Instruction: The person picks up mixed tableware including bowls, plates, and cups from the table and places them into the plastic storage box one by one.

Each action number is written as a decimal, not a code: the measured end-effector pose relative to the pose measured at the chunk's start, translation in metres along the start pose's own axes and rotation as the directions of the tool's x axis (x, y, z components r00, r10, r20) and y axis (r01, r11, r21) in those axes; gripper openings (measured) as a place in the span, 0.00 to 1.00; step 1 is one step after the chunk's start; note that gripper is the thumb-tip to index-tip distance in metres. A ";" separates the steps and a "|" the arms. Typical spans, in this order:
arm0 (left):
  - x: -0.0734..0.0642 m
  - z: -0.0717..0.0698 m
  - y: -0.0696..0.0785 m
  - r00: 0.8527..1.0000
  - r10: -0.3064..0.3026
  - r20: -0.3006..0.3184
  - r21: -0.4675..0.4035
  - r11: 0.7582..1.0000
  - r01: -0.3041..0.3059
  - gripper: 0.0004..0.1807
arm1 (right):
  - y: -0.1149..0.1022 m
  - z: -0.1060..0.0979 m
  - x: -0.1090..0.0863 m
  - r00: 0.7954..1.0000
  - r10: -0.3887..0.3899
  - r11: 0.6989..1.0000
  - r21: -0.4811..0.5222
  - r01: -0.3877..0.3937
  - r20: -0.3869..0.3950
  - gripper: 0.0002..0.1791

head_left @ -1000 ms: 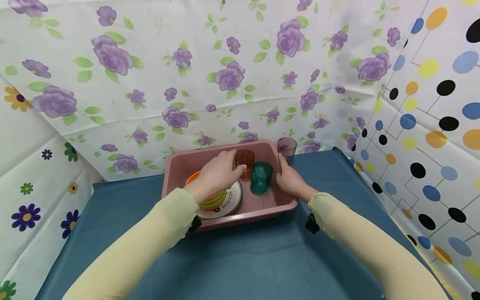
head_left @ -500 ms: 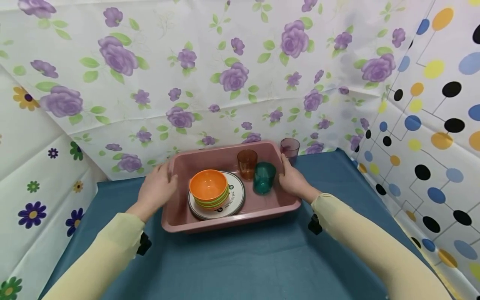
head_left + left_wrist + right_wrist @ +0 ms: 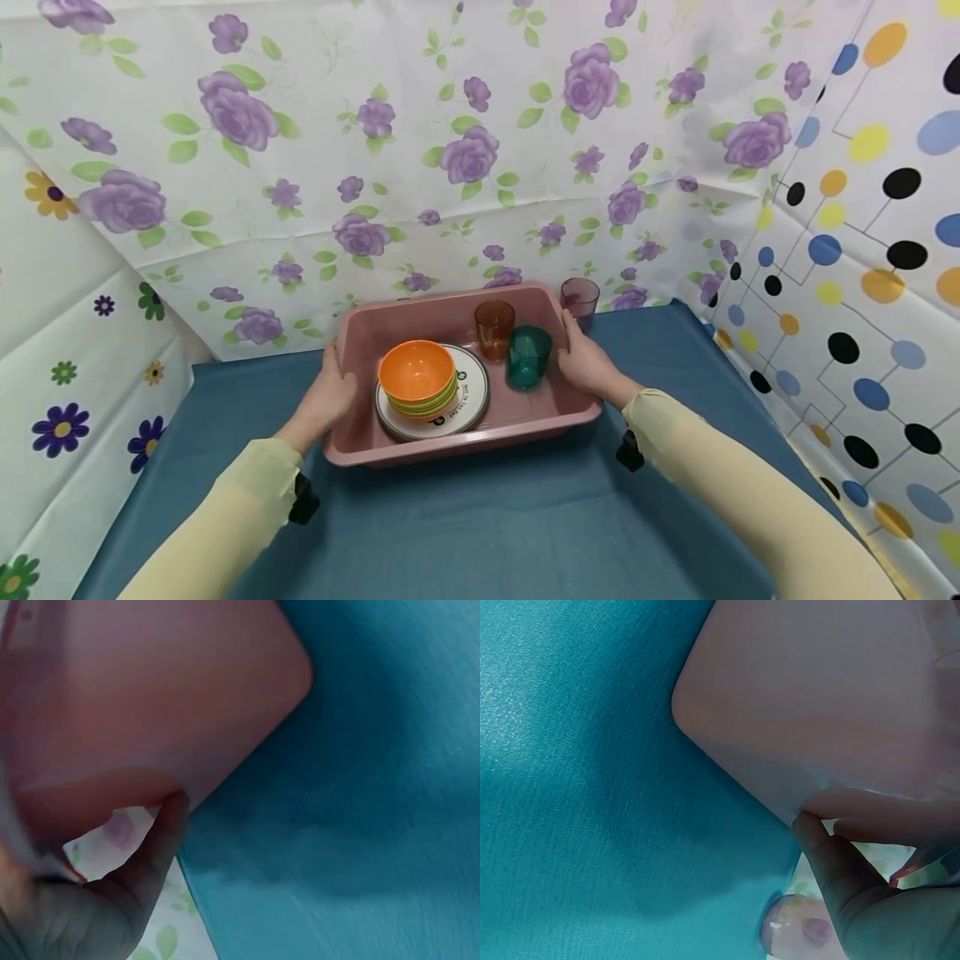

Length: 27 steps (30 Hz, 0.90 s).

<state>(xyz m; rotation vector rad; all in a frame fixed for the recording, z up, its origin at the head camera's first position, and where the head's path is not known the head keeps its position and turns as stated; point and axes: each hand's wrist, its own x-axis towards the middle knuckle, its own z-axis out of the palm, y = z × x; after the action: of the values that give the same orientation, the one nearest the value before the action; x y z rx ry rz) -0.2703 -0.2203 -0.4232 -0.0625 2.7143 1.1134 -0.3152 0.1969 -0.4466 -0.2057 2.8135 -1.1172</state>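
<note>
A pink plastic tub (image 3: 517, 408) stands on the blue-covered table. My left hand (image 3: 325, 404) grips its left side, and my right hand (image 3: 588, 362) grips its right side near the back corner. Inside, a stack of bowls, orange (image 3: 417, 371) on top with green below, sits on white dark-rimmed plates (image 3: 471, 400). Right of them stand a brown tumbler (image 3: 495, 331) and a teal tumbler (image 3: 528, 358), the teal one slightly tilted. In both wrist views the tub's outer wall (image 3: 172, 697) fills much of the picture, with each hand at its edge; some fingers are hard to make out.
A pale purple tumbler (image 3: 580, 300) stands on the table just outside the tub's back right corner, close to my right fingers. Flower-printed sheeting (image 3: 465, 208) rises right behind the tub. Dotted sheeting (image 3: 862, 292) borders the right side. Blue cloth (image 3: 480, 525) covers the table.
My left hand has moved from above the bowls and brown tumbler out to the tub's left side, then slightly lower along it. My right hand stays on the tub's right side.
</note>
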 end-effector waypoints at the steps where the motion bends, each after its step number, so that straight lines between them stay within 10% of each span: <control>1: 0.000 0.002 0.000 1.000 0.008 -0.006 0.022 1.000 -0.008 0.42 | 0.000 0.000 0.000 1.000 -0.002 1.000 -0.001 0.002 0.001 0.42; 27: 0.000 0.012 -0.003 0.994 0.046 -0.101 0.159 0.987 -0.029 0.45 | 0.005 -0.003 -0.002 0.998 0.024 0.991 0.133 -0.017 -0.057 0.39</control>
<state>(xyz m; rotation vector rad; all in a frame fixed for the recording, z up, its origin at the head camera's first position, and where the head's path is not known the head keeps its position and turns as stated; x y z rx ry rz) -0.2680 -0.2144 -0.4339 -0.0468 2.8983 0.9261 -0.3140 0.2027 -0.4479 -0.1341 2.7708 -1.3208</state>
